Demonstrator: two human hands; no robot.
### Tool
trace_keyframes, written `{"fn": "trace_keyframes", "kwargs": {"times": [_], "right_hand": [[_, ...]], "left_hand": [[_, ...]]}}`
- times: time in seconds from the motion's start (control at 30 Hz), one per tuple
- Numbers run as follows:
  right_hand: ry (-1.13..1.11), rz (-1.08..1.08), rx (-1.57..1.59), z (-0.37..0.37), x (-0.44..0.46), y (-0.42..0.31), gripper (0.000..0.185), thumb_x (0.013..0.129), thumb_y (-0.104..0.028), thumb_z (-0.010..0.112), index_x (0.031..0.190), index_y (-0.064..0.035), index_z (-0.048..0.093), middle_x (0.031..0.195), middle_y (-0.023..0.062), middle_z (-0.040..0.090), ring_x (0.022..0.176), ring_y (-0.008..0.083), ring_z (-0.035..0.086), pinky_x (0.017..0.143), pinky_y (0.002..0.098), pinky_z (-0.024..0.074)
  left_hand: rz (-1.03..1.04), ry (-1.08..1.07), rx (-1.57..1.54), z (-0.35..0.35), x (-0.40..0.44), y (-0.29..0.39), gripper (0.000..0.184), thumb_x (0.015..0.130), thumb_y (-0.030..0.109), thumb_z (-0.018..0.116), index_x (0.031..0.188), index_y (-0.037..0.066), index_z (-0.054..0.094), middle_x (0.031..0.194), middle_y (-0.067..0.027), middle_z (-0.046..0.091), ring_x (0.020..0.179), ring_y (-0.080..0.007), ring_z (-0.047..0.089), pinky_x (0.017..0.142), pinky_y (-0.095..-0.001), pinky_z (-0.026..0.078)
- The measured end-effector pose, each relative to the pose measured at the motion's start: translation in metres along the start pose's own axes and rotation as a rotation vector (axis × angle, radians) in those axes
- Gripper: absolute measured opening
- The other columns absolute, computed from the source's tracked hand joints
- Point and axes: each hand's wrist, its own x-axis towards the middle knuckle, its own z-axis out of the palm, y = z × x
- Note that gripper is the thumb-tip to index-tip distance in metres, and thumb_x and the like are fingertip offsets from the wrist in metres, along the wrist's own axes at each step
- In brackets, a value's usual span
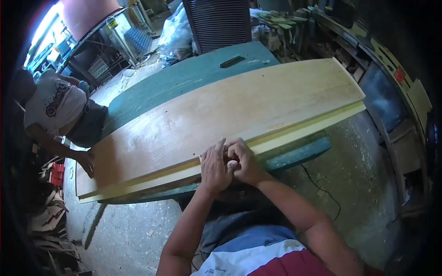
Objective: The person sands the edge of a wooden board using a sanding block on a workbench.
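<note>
Green table [184,76] carries the long wooden board [221,106]. At its near edge my left hand [215,168] lies with fingers extended, nothing visible in it; my right hand [247,161] curls beside it, its grip I cannot tell.

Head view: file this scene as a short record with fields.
Workpiece: long pale wooden panel, on a blue-green table
Left hand: laid on the panel's near edge
Right hand: curled, close beside the left
Held item: cannot tell
Co-worker: light printed shirt, one hand at the panel's left end
Behind table: dark slatted frame
Floor: thin black cable
</note>
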Motion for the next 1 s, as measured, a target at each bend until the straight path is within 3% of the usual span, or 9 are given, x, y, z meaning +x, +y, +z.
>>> {"fn": "trace_keyframes", "kwargs": {"times": [0.13, 0.3, 0.4, 0.47, 0.6, 0.67, 0.73, 0.87, 1.0], "right_hand": [[0.226, -0.018, -0.245, -0.041, 0.002, 0.008, 0.015, 0.091, 0.009, 0.051, 0.097, -0.0044, 0.054, 0.104, 0.0163, 0.061, 0.097, 0.0335, 0.064, 0.089, 0.0405, 0.0525], [0.291, 0.074, -1.073, -0.168, -0.024, 0.06, 0.028, 0.09, -0.006, 0.065, 0.116, 0.0018, 0.056, 0.118, 0.0244, 0.059, 0.117, 0.0453, 0.056, 0.105, 0.0541, 0.046], [0.403, 0.178, -1.241, -0.233, -0.05, 0.08, 0.033, 0.093, -0.01, 0.065, 0.121, 0.0044, 0.055, 0.128, 0.0257, 0.058, 0.124, 0.0448, 0.053, 0.111, 0.0539, 0.0419], [0.577, 0.393, -1.283, -0.242, -0.056, 0.089, 0.051, 0.099, -0.018, 0.063, 0.139, 0.0076, 0.047, 0.144, 0.0295, 0.05, 0.137, 0.047, 0.046, 0.118, 0.0545, 0.0351], [0.801, 0.46, -1.241, -0.233, -0.054, 0.107, 0.069, 0.104, -0.027, 0.061, 0.153, 0.0106, 0.033, 0.155, 0.0352, 0.038, 0.149, 0.0497, 0.034, 0.123, 0.0537, 0.0288], [1.04, 0.809, -0.891, -0.258, -0.064, 0.132, 0.079, 0.106, -0.033, 0.059, 0.158, 0.0127, 0.021, 0.155, 0.0396, 0.038, 0.149, 0.0492, 0.037, 0.124, 0.0508, 0.0296], [1.135, 0.932, -0.603, -0.256, -0.049, 0.109, 0.074, 0.108, -0.035, 0.056, 0.156, 0.0139, 0.029, 0.151, 0.038, 0.047, 0.144, 0.0479, 0.046, 0.12, 0.0478, 0.0359], [1.216, 0.754, -0.212, -0.249, -0.052, 0.111, 0.06, 0.109, -0.039, 0.056, 0.141, 0.0108, 0.055, 0.142, 0.0258, 0.062, 0.132, 0.0362, 0.059, 0.113, 0.0419, 0.043], [1.177, 0.813, 0.006, -0.259, -0.057, 0.113, 0.058, 0.11, -0.04, 0.051, 0.143, 0.0077, 0.055, 0.141, 0.0207, 0.063, 0.127, 0.0317, 0.062, 0.107, 0.0404, 0.0469]], "left_hand": [[0.119, -0.075, 0.215, 0.001, -0.003, -0.011, 0.061, 0.088, 0.014, 0.069, 0.146, 0.005, 0.056, 0.128, -0.0174, 0.064, 0.112, -0.037, 0.062, 0.101, -0.0481, 0.046], [0.034, 0.112, 0.262, -0.046, -0.038, -0.07, 0.05, 0.074, 0.01, 0.082, 0.124, 0.013, 0.075, 0.119, -0.0117, 0.066, 0.106, -0.0314, 0.064, 0.086, -0.0464, 0.053], [0.029, 0.0, 0.348, -0.106, -0.055, -0.103, 0.053, 0.067, 0.005, 0.086, 0.119, 0.01, 0.077, 0.099, -0.0116, 0.064, 0.092, -0.0306, 0.063, 0.078, -0.0441, 0.056], [0.034, -0.113, 0.343, -0.131, -0.055, -0.112, 0.05, 0.068, 0.007, 0.085, 0.117, 0.007, 0.076, 0.098, -0.0122, 0.064, 0.089, -0.0313, 0.063, 0.076, -0.043, 0.055], [0.16, -0.256, 0.368, -0.127, -0.034, -0.111, 0.05, 0.07, 0.01, 0.084, 0.118, 0.005, 0.073, 0.097, -0.0116, 0.062, 0.086, -0.0313, 0.062, 0.075, -0.0434, 0.054], [0.312, -0.238, 0.248, -0.104, -0.02, -0.1, 0.053, 0.072, 0.012, 0.084, 0.122, 0.003, 0.071, 0.094, -0.0137, 0.062, 0.082, -0.0336, 0.062, 0.07, -0.0454, 0.054], [0.336, -0.246, 0.215, -0.074, 0.002, -0.075, 0.054, 0.071, 0.013, 0.085, 0.122, 0.001, 0.07, 0.094, -0.0134, 0.061, 0.081, -0.0335, 0.06, 0.068, -0.0455, 0.053], [0.365, -0.238, 0.146, -0.003, 0.043, -0.016, 0.052, 0.073, 0.013, 0.082, 0.122, -0.001, 0.07, 0.091, -0.0123, 0.057, 0.082, -0.0318, 0.059, 0.072, -0.0442, 0.052], [0.383, -0.182, 0.087, 0.107, 0.094, 0.063, 0.05, 0.085, 0.02, 0.075, 0.13, -0.001, 0.067, 0.106, -0.0151, 0.059, 0.103, -0.033, 0.059, 0.086, -0.0455, 0.052]]}}
